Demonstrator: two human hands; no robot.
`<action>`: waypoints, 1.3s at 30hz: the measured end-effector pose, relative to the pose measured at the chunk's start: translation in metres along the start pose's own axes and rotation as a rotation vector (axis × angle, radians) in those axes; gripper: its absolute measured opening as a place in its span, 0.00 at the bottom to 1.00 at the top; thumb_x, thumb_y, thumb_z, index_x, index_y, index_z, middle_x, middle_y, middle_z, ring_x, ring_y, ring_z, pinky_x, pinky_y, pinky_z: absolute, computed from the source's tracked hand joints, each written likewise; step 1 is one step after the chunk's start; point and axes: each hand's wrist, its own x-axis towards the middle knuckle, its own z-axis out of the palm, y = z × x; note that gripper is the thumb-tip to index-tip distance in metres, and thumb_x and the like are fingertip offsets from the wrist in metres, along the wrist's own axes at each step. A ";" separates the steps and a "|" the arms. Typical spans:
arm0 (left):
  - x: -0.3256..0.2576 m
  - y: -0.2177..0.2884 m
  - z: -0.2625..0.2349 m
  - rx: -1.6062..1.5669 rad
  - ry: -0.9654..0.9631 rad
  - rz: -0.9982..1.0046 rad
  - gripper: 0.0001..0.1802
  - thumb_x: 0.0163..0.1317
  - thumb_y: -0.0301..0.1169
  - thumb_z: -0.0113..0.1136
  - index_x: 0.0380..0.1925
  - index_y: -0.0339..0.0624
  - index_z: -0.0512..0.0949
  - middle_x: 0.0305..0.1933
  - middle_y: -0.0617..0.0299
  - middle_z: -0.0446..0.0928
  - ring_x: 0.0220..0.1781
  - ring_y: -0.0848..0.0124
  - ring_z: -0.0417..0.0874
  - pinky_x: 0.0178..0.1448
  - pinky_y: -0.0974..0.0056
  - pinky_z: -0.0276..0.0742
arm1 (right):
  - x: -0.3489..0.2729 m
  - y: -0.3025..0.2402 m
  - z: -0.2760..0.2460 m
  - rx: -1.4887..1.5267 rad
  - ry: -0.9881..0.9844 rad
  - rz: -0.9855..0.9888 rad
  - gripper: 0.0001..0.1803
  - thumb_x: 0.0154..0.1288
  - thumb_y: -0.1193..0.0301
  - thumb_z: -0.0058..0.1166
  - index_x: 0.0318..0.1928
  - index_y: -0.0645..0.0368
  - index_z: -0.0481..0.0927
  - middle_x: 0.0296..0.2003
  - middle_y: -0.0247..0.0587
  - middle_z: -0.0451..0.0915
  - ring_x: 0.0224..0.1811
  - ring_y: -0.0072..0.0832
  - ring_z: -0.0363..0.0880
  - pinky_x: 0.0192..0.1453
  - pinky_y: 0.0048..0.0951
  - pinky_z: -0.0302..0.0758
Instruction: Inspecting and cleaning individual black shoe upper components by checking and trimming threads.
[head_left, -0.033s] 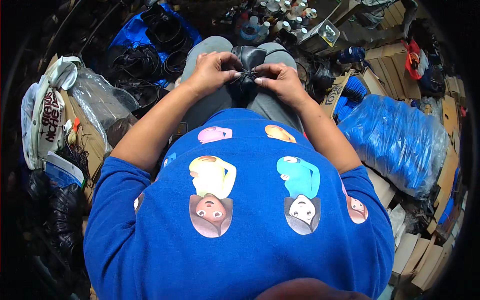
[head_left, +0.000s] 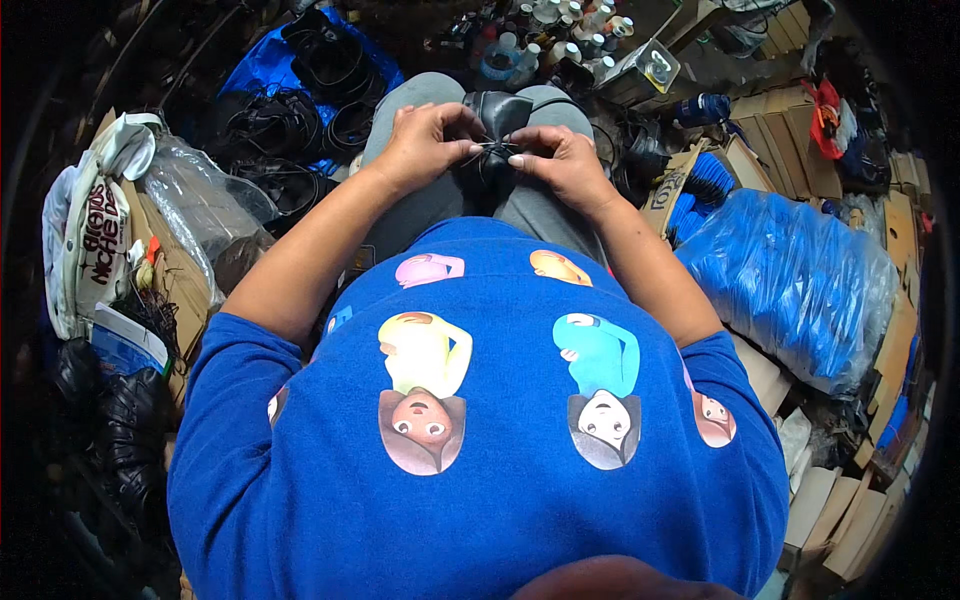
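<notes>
Over the lap, both hands meet at the centre — left hand (head_left: 428, 142) and right hand (head_left: 560, 160) equally near, each pinching a thin black lace (head_left: 497, 148) across the dark leather shoe piece (head_left: 497, 125) — its long axis pointing away between the knees.

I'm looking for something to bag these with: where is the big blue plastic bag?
In the head view, the big blue plastic bag lies on the person's right, just beyond the right forearm, among cardboard boxes.
</notes>
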 end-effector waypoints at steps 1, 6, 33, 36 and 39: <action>0.002 0.001 0.001 0.015 0.019 -0.022 0.11 0.50 0.21 0.64 0.36 0.37 0.80 0.27 0.65 0.80 0.28 0.80 0.77 0.33 0.73 0.74 | 0.001 0.004 0.002 0.039 0.042 -0.011 0.16 0.50 0.70 0.64 0.42 0.58 0.82 0.35 0.38 0.83 0.38 0.22 0.80 0.48 0.24 0.73; 0.014 0.009 0.000 -0.041 0.025 -0.141 0.10 0.50 0.22 0.65 0.35 0.37 0.80 0.29 0.65 0.80 0.28 0.81 0.77 0.31 0.73 0.73 | 0.014 0.007 -0.004 0.155 0.049 0.074 0.15 0.50 0.70 0.65 0.40 0.60 0.82 0.32 0.35 0.83 0.35 0.19 0.79 0.44 0.21 0.73; 0.004 0.054 -0.013 1.013 -0.221 0.331 0.12 0.53 0.25 0.52 0.39 0.50 0.74 0.34 0.60 0.76 0.45 0.62 0.77 0.49 0.57 0.62 | 0.015 -0.062 -0.014 -1.204 -0.227 -0.316 0.06 0.58 0.69 0.48 0.37 0.48 0.75 0.30 0.36 0.80 0.42 0.33 0.78 0.51 0.39 0.62; 0.003 0.047 -0.016 0.965 -0.308 0.284 0.12 0.52 0.24 0.51 0.38 0.48 0.73 0.32 0.60 0.76 0.43 0.62 0.77 0.49 0.56 0.62 | 0.016 -0.056 -0.021 -1.064 -0.244 -0.327 0.06 0.57 0.70 0.47 0.37 0.48 0.75 0.29 0.38 0.80 0.42 0.34 0.77 0.52 0.39 0.63; -0.009 0.023 -0.039 0.931 -0.273 0.263 0.10 0.52 0.24 0.50 0.36 0.48 0.72 0.30 0.59 0.77 0.42 0.61 0.78 0.49 0.55 0.63 | 0.014 -0.038 -0.032 -1.026 -0.185 -0.424 0.07 0.57 0.71 0.47 0.37 0.47 0.75 0.29 0.38 0.79 0.42 0.36 0.77 0.52 0.39 0.63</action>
